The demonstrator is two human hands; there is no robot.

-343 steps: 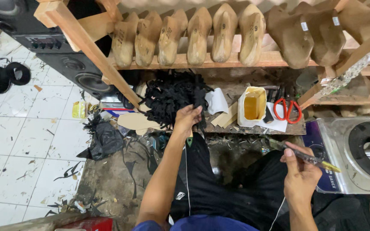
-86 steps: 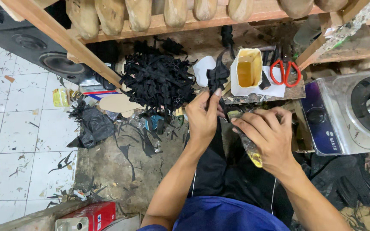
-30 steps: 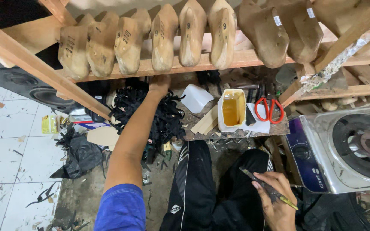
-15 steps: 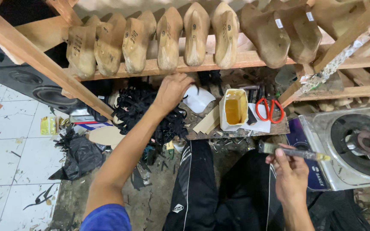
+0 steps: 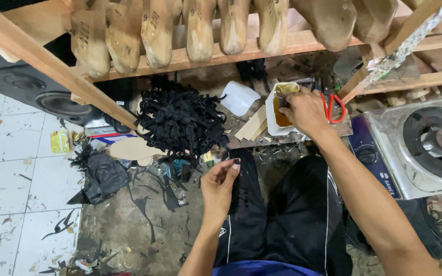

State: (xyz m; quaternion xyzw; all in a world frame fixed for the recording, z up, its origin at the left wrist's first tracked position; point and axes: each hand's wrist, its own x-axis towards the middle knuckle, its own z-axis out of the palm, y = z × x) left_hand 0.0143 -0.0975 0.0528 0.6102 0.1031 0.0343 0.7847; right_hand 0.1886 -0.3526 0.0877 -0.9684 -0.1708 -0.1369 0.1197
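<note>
My right hand reaches over a cut-open white container of yellow liquid and holds a brush whose tip dips into it. My left hand hovers above my lap with its fingers pinched on a small black strip piece. A heap of black strips lies on the low board just ahead of the left hand.
Wooden shoe lasts line a wooden rack overhead. Red-handled scissors lie right of the container. A gas stove stands at right. A black speaker, a black bag and scraps litter the tiled floor at left.
My left hand has come back from the black heap to my lap with a small black piece. My right hand has gone forward with the brush to the container.
</note>
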